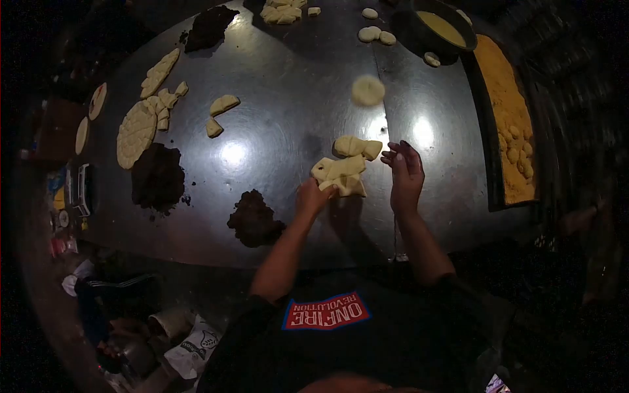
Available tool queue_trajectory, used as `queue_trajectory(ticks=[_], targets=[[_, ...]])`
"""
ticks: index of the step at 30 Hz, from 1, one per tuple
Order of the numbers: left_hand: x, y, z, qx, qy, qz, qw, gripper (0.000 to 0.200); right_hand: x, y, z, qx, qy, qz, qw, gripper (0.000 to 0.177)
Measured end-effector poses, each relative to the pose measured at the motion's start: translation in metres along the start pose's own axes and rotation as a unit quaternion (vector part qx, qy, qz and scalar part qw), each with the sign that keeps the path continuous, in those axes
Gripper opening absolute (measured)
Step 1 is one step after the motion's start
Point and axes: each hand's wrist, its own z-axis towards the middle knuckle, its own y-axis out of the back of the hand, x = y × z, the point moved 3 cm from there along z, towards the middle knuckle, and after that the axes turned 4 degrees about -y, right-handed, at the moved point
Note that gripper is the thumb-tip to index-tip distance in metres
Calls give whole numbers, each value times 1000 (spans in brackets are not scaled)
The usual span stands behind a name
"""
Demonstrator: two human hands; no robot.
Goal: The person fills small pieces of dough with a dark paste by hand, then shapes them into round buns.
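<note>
My left hand (313, 196) is closed at the near edge of a small group of pale dough pieces (342, 171), thumb and fingers gripping one piece. One piece in this group has a dark spot on top. Just beyond lies another cut dough strip (357, 147). My right hand (406, 171) is raised to the right of the dough, its darkened fingertips bent and apart, with nothing seen in them. Farther out, a round dough ball (368, 90) is blurred by motion. A dark brown crumbly mound (255, 219) sits left of my left hand.
The metal table (295, 98) also bears flattened scored dough (136, 133), two dough chunks (223, 105) and another dark mound (157, 177). At right stands a tray (508, 118) of orange-yellow crumbs with dough balls. A black pan (452, 29) holds yellow liquid.
</note>
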Motion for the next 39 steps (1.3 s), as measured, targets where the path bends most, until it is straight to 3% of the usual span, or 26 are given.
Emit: queue_trajectory(ticks=[1, 3, 5, 7, 8, 12, 13, 16, 17, 19, 21, 24, 25, 27, 28, 29, 30, 31, 33, 35, 37, 38, 39], targets=[[-2, -7, -4, 1, -1, 2, 1000, 44, -2, -3, 9, 19, -5, -14, 1000, 22], [-7, -14, -15, -159, -66, 157, 973, 40, -10, -7, 13, 39, -9, -29, 999, 22], [1, -17, -24, -160, -71, 132, 976, 37, -38, -14, -2, 174, -114, -107, 972, 22], [23, -22, -34, -72, -7, -80, 994, 36, -54, -19, -22, 232, -129, -178, 948, 20], [35, -22, -43, -75, -6, -84, 994, 36, -58, -21, -34, 254, -131, -172, 943, 20], [65, 1, -106, 66, 41, -207, 975, 36, -61, -26, -76, 318, -123, -269, 901, 25], [78, 1, -122, 64, 37, -210, 975, 36, -64, -23, -86, 318, -119, -271, 901, 25], [115, 0, -170, 65, 24, -262, 962, 36, -65, -24, -118, 415, -156, -336, 831, 31], [119, 7, -186, 73, 23, -231, 970, 36, -65, -24, -126, 415, -149, -339, 831, 31], [135, 18, -214, 78, 16, -201, 976, 37, -73, -23, -148, 470, -126, -398, 778, 33], [151, 29, -238, 77, 64, -285, 953, 34, -75, -25, -168, 473, -127, -421, 763, 36], [143, 60, -272, 82, 37, -319, 944, 28, -74, -41, -199, 537, -121, -434, 713, 46], [143, 71, -284, 80, 32, -320, 944, 28, -76, -45, -214, 536, -116, -437, 713, 46], [148, 88, -306, 115, 15, -365, 924, 24, -62, -62, -242, 530, 13, -366, 765, 46], [154, 93, -313, 97, 9, -411, 906, 25, -54, -72, -249, 530, 18, -368, 764, 46], [147, 102, -318, 94, 5, -411, 907, 25, -33, -88, -260, 569, -135, -246, 773, 44], [137, 115, -323, 77, -11, -417, 905, 24, -20, -100, -271, 586, -284, -114, 750, 42], [124, 128, -327, 61, -26, -423, 904, 23, -17, -106, -276, 588, -281, -114, 750, 42], [105, 136, -317, 54, -63, -384, 920, 21, -5, -118, -277, 526, -59, -177, 830, 35], [87, 144, -298, -186, -281, -321, 885, 22, 14, -133, -269, 482, -28, -151, 863, 26], [62, 148, -279, -299, -258, -348, 850, 31, 42, -148, -257, 451, 124, -134, 874, 22], [41, 145, -277, -368, -162, -445, 800, 38, 49, -154, -256, 404, 172, -105, 892, 15], [40, 140, -263, -367, -163, -445, 801, 38, 46, -157, -252, 403, 173, -104, 893, 15]])
